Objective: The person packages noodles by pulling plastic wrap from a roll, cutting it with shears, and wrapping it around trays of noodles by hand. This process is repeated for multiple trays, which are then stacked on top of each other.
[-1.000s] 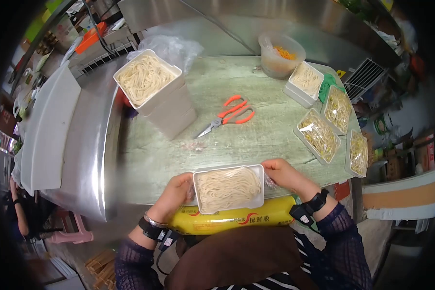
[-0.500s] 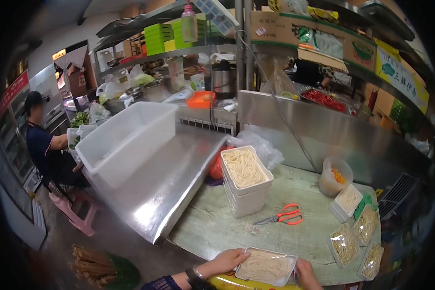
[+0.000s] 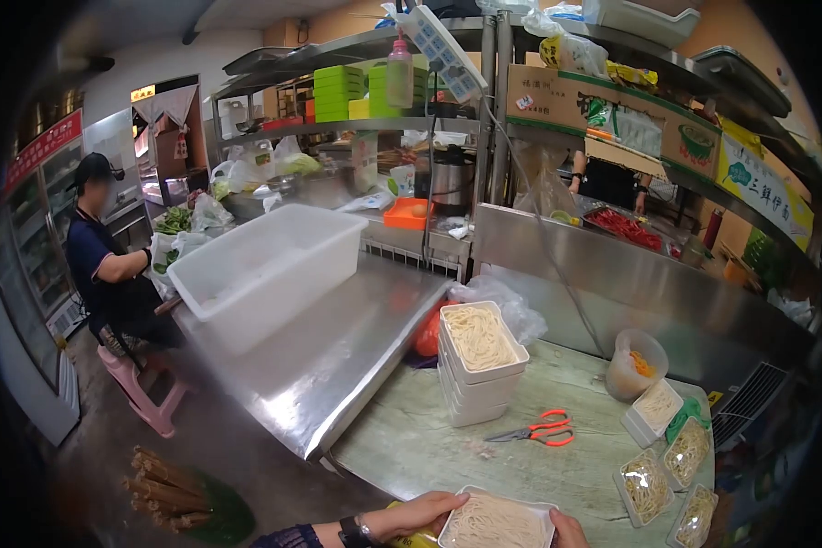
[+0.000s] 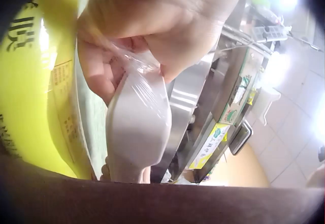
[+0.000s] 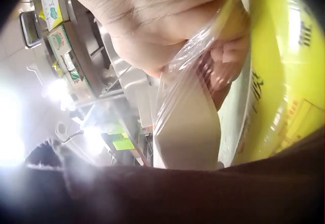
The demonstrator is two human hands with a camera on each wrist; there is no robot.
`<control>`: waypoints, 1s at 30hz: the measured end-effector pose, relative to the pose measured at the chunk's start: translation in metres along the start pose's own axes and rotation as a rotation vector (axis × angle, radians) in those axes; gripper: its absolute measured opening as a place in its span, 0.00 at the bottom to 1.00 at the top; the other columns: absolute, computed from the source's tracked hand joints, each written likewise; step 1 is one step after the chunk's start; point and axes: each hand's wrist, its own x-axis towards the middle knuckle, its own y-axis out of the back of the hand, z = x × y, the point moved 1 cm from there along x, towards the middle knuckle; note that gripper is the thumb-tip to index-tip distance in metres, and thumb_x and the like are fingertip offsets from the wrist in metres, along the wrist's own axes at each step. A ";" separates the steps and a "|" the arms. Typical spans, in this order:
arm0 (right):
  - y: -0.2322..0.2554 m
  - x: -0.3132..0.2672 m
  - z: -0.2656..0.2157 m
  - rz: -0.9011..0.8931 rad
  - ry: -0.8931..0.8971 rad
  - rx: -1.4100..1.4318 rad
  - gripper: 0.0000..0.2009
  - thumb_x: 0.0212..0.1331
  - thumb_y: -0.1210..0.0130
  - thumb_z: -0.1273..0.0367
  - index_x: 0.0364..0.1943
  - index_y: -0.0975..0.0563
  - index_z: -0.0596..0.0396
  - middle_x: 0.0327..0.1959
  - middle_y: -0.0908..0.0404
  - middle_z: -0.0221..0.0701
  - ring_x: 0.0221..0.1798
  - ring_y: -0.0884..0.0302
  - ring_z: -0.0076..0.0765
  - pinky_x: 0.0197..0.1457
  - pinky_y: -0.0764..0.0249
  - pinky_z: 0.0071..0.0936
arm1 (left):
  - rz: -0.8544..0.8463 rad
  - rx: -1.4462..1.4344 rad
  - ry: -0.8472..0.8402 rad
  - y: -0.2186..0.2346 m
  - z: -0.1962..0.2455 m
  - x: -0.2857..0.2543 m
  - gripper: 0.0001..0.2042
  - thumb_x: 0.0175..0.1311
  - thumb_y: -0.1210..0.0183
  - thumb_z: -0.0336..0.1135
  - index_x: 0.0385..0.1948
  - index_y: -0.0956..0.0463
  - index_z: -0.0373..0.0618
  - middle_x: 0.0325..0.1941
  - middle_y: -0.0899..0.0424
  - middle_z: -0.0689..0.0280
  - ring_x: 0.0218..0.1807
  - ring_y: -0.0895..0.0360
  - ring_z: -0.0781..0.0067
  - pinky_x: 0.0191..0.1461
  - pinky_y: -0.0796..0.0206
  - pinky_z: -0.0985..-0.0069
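Note:
A white plastic tray (image 3: 545,510) of pale noodles (image 3: 495,523) is held level at the table's near edge. My left hand (image 3: 422,513) grips its left end, thumb along the upper rim. At the opposite end my right hand (image 3: 569,530) holds on, partly cut off by the frame. Clear cling film (image 4: 143,84) is stretched over the tray's end and gathered under my left fingers in the left wrist view. The right wrist view shows more film (image 5: 185,76) drawn tight from the tray's end into my right fingers.
Orange-handled scissors (image 3: 539,429) lie on the green table (image 3: 411,420). Behind them stands a stack of white trays (image 3: 479,388) topped with noodles. Wrapped trays (image 3: 644,489) and a tub (image 3: 637,365) sit at right. A yellow roll (image 4: 40,81) lies against my body. Someone sits (image 3: 110,256) far left.
The head view has swung up and to the left, bringing shelves and a seated person into sight. Both hands still hold the noodle tray, now lower in the view.

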 end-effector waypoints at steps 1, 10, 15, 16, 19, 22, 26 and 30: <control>-0.006 -0.007 -0.005 -0.019 -0.023 0.043 0.23 0.72 0.57 0.56 0.55 0.25 0.62 0.52 0.21 0.37 0.53 0.25 0.32 0.56 0.28 0.32 | -0.061 -0.150 -0.017 -0.004 -0.001 -0.006 0.26 0.76 0.60 0.54 0.54 0.29 0.37 0.44 0.21 0.64 0.44 0.24 0.76 0.47 0.30 0.78; -0.032 -0.055 -0.044 0.006 -0.157 -0.012 0.20 0.71 0.55 0.57 0.49 0.24 0.62 0.40 0.18 0.34 0.38 0.20 0.29 0.38 0.24 0.23 | -0.297 0.446 -0.272 0.014 -0.047 0.021 0.29 0.67 0.44 0.33 0.69 0.41 0.42 0.67 0.30 0.59 0.66 0.32 0.69 0.69 0.41 0.74; -0.055 -0.073 -0.064 0.099 -0.008 0.111 0.19 0.71 0.54 0.57 0.46 0.23 0.61 0.31 0.21 0.26 0.31 0.25 0.24 0.33 0.28 0.21 | -0.254 0.599 -0.492 0.013 -0.057 0.040 0.31 0.62 0.37 0.35 0.68 0.39 0.44 0.70 0.32 0.57 0.70 0.37 0.64 0.73 0.49 0.72; -0.056 -0.076 -0.070 0.093 0.018 0.074 0.19 0.71 0.54 0.56 0.46 0.23 0.61 0.30 0.22 0.26 0.30 0.27 0.23 0.33 0.29 0.21 | -0.178 0.514 -0.534 0.004 -0.045 0.027 0.29 0.64 0.40 0.39 0.67 0.37 0.44 0.68 0.30 0.57 0.68 0.34 0.62 0.72 0.46 0.72; -0.053 -0.093 -0.086 -0.068 -0.038 -0.310 0.19 0.72 0.54 0.56 0.45 0.22 0.60 0.34 0.22 0.28 0.35 0.28 0.22 0.37 0.32 0.20 | 0.067 0.663 -0.269 0.012 0.042 0.013 0.23 0.71 0.48 0.46 0.61 0.30 0.39 0.60 0.23 0.59 0.60 0.27 0.64 0.66 0.38 0.72; -0.051 -0.085 -0.073 -0.082 0.055 -0.320 0.19 0.72 0.54 0.55 0.41 0.21 0.58 0.32 0.23 0.26 0.33 0.31 0.20 0.34 0.37 0.19 | -0.137 0.404 -0.413 -0.015 0.091 -0.012 0.21 0.76 0.53 0.43 0.59 0.29 0.37 0.57 0.21 0.59 0.58 0.26 0.71 0.64 0.36 0.72; -0.061 -0.086 -0.079 -0.023 0.156 -0.352 0.20 0.73 0.56 0.55 0.39 0.21 0.58 0.31 0.23 0.23 0.33 0.32 0.19 0.36 0.35 0.20 | -0.539 0.813 -0.441 -0.056 0.100 -0.008 0.20 0.76 0.54 0.41 0.61 0.31 0.36 0.57 0.22 0.59 0.58 0.27 0.74 0.63 0.37 0.75; -0.021 -0.049 -0.033 -0.043 0.289 -0.391 0.21 0.73 0.57 0.54 0.42 0.21 0.58 0.34 0.22 0.24 0.35 0.30 0.19 0.40 0.33 0.19 | -0.625 0.650 -0.280 -0.050 0.094 -0.003 0.21 0.76 0.53 0.39 0.64 0.33 0.37 0.60 0.24 0.61 0.60 0.30 0.76 0.64 0.39 0.77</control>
